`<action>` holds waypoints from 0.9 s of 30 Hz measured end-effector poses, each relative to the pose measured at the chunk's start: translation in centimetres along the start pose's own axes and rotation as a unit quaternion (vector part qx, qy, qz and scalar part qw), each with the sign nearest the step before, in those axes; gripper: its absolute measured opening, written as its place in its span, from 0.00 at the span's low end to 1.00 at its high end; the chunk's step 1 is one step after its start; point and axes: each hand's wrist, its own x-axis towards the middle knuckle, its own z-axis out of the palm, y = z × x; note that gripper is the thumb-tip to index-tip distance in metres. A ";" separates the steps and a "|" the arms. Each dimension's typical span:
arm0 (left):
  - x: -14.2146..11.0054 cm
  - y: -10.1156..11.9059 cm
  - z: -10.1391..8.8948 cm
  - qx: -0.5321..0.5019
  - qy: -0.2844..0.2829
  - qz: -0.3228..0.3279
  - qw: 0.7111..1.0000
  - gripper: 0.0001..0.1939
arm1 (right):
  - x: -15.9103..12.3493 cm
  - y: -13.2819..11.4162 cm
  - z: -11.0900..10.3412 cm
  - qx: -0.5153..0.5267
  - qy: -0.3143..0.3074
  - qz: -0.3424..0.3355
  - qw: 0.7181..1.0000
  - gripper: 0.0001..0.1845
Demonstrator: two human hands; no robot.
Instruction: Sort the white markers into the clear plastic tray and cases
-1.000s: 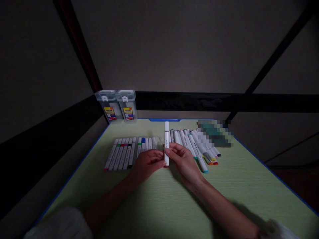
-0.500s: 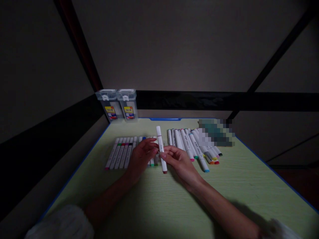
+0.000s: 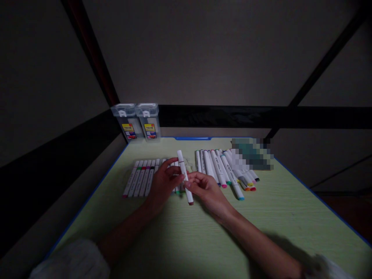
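Note:
A white marker (image 3: 183, 167) with a brownish-red lower end stands tilted between my two hands, over the table's middle. My right hand (image 3: 205, 188) pinches its lower half between thumb and fingers. From the other side, the thumb and fingers of my left hand (image 3: 163, 181) close on the upper part, near the white cap. Beneath and beside my left hand lies a neat row of white markers (image 3: 140, 180) with coloured bands, partly hidden by that hand. Beyond my right hand, a looser heap of white markers (image 3: 217, 168) shows ends in several colours.
Two clear lidded boxes (image 3: 127, 126) with yellow labels stand at the back left corner. A blurred-out greenish flat item (image 3: 252, 153) lies at the back right, by the heap. The pale green table (image 3: 186, 240) has a blue edge, with a dark-framed wall behind.
The marker's top has tilted left, toward my left hand. My left fingers have come onto its upper part, while my right hand keeps its pinch.

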 end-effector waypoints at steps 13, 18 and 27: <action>0.5 -0.7 -0.6 -0.025 0.048 0.018 0.998 0.28 | -0.6 0.7 0.1 -0.226 0.007 -0.151 0.962 0.11; 0.5 -0.5 -0.7 -0.055 0.056 0.009 0.997 0.28 | -1.3 -0.2 -0.2 -0.417 -0.079 -0.232 0.875 0.14; 0.7 -0.9 -1.2 -0.006 0.060 0.001 0.998 0.27 | -1.3 -0.5 -0.3 -0.585 -0.134 -0.243 0.762 0.13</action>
